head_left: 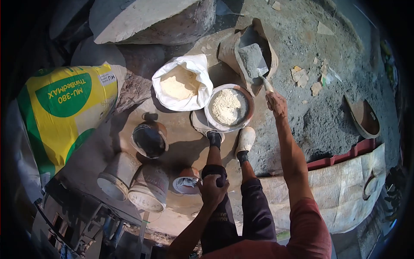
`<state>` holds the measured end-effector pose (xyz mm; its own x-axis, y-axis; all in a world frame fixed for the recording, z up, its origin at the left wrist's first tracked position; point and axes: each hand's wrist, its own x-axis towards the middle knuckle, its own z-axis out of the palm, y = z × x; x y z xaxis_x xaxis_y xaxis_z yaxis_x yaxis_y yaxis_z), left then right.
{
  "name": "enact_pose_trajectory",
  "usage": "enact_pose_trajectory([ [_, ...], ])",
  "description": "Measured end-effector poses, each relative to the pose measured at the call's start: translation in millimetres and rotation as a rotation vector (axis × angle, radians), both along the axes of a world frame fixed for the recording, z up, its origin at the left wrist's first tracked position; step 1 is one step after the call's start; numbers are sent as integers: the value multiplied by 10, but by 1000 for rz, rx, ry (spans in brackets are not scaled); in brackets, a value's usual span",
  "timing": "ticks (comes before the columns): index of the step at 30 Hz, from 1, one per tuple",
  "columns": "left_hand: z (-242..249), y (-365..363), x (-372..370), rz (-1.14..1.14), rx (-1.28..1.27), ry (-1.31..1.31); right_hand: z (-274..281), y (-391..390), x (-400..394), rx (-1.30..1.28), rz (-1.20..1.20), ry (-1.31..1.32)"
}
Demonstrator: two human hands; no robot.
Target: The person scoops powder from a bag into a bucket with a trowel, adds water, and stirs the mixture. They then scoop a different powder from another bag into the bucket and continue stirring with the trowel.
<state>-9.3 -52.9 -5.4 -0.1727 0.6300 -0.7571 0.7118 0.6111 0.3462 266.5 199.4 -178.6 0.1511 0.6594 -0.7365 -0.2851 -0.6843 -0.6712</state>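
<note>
My right hand (277,103) grips the pale handle of a trowel (262,70). Grey powder (251,58) is heaped on its blade, inside the mouth of an open paper sack (230,51). Just below stands a round bucket (210,117) holding cream-coloured powder (226,105) and some grey powder. To its left, an open white sack (159,97) contains more cream powder. My left hand (212,190) rests on my bent left knee, its fingers spread over the trouser leg, holding nothing.
Several buckets stand at left, including a dark one (148,140), a whitish one (148,185) and a small one (186,181). A yellow-green printed bag (71,103) lies far left. Grey powder (323,125) covers the ground at right, near a curved brown shell (364,117).
</note>
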Motion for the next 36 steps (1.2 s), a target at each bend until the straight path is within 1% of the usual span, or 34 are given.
enact_pose_trajectory([
  [1,-21,-61,29,-9,29,5,33,-112,79,9,76,0],
  [2,-47,-102,67,-17,67,8,102,-196,134,10,98,0],
  [4,-11,-152,156,25,71,14,326,-384,180,-49,162,-58],
  [6,-90,-291,256,74,98,-32,545,-573,201,-74,235,-84],
  [7,-41,-285,299,38,120,8,625,-655,206,-105,283,-108],
  [8,-24,-301,335,65,127,9,654,-744,238,-97,310,-111],
  [10,-6,-343,384,45,141,27,663,-904,278,-148,408,-131],
  [14,-72,-475,514,84,199,78,569,-1042,249,-125,498,-116],
  [16,-78,-542,566,115,240,73,540,-1046,180,-82,589,-121],
  [19,-100,-652,621,118,308,135,528,-939,-30,-104,685,-229],
  [21,-131,-696,649,138,300,157,581,-833,-166,-92,772,-333],
  [22,-147,-735,672,137,293,177,544,-791,-226,-92,792,-336],
  [23,-173,-789,704,155,292,177,504,-734,-291,-4,894,-520],
  [24,-208,-843,741,171,409,259,473,-686,-347,90,991,-704],
  [25,-251,-902,785,185,525,342,415,-649,-367,94,1006,-708],
  [28,-334,-978,829,244,483,300,262,-550,-348,286,1049,-1010],
  [29,-315,-978,823,260,453,298,466,-497,-470,355,1156,-1017],
  [30,-302,-972,805,271,455,298,668,-452,-609,363,1164,-1021],
  [32,-244,-951,754,302,375,283,1001,-427,-855,371,1338,-1152],
  [33,-208,-918,743,359,270,252,1041,-433,-904,379,1343,-1153],
  [34,-199,-916,721,366,271,252,1064,-444,-928,399,1368,-1195],
  [36,-186,-914,679,418,105,94,1104,-502,-967,423,1398,-1240],
])
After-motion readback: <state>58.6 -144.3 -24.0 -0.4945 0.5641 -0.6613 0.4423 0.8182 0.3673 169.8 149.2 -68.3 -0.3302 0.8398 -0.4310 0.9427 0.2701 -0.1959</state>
